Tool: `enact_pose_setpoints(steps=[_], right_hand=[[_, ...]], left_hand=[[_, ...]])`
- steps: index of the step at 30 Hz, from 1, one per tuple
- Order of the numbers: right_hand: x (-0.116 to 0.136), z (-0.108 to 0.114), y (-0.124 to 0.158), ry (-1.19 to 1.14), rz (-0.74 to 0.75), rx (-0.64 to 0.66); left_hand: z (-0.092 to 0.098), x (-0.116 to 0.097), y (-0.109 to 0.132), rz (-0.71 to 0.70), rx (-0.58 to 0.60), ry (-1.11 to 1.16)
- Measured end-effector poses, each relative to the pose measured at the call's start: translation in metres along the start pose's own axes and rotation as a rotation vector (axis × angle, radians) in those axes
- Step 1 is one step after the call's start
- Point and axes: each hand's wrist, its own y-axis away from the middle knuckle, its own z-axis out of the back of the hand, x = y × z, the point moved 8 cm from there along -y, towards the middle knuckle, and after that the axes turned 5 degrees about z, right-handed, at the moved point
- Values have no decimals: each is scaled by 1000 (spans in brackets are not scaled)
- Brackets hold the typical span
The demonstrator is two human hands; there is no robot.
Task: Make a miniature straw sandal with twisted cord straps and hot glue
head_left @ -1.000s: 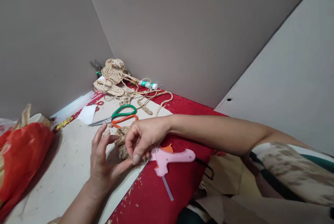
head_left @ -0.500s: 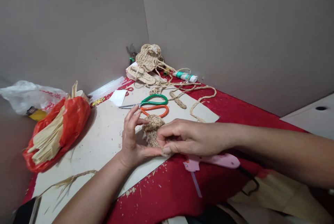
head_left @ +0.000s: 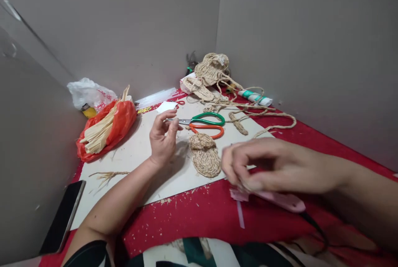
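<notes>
A small woven straw slipper (head_left: 205, 155) with a braided band lies on the white board, touched by neither hand. To its left, my left hand (head_left: 164, 140) is raised over the board, fingers loosely bent, thumb apart, holding nothing. My right hand (head_left: 258, 165) hovers right of the slipper with thumb and fingers drawn together; its blurred fingertips hide whatever may be pinched there. Below it, a pink glue gun (head_left: 284, 201) with a clear stick lies on the red cloth, partly covered by the hand. Scissors (head_left: 207, 120) with green and orange handles lie just beyond the slipper.
Straw rope (head_left: 211, 70) is heaped in the back corner, its strands trailing right. A short braided piece (head_left: 239, 124) lies near the scissors. At left are a red bag (head_left: 124, 120) of dried husks and a phone (head_left: 64, 217). Grey walls close off the back.
Both hands have let go of the slipper, which now rests on the board. My left hand has risen away leftward; my right hand has moved right, over the glue gun. The view has shifted left.
</notes>
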Motion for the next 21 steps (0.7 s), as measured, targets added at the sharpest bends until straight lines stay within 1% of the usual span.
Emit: enact_pose_setpoints(steps=[3,5,7,8,9,10,12,14,16,17,19,21], right_hand=[[-8,2,-8,-172,3,-60],[-16,-6,-10,-273,-50,-27],[-19,-14,-8,-319,-88,13],[-18,-17,-7,-322,-91,29],[-17,-19,-6,-318,-90,40],[-17,-21,-5,-309,-89,49],[-17,-24,-4,-268,-95,88],[-17,-24,-5,-206,-66,120],[-16,-22,-8,-158,-11,117],[-16,-20,-9,-151,0,97],[-21,-17,-10,-176,-26,39],[-27,-15,-10,-211,-67,-7]], left_hand=[[15,-26,-15,37,8,-3],[36,-43,-21,75,26,-36],[69,-55,-22,120,14,-98],[88,-57,-20,146,-3,-173],[109,-58,-16,179,-14,-383],[125,-54,-10,234,31,-480],[157,-44,7,314,90,-605],[180,-29,27,380,165,-747],[194,-10,46,444,267,-858],[199,-2,53,457,298,-912],[203,11,63,476,355,-1004],[202,21,68,493,412,-1072]])
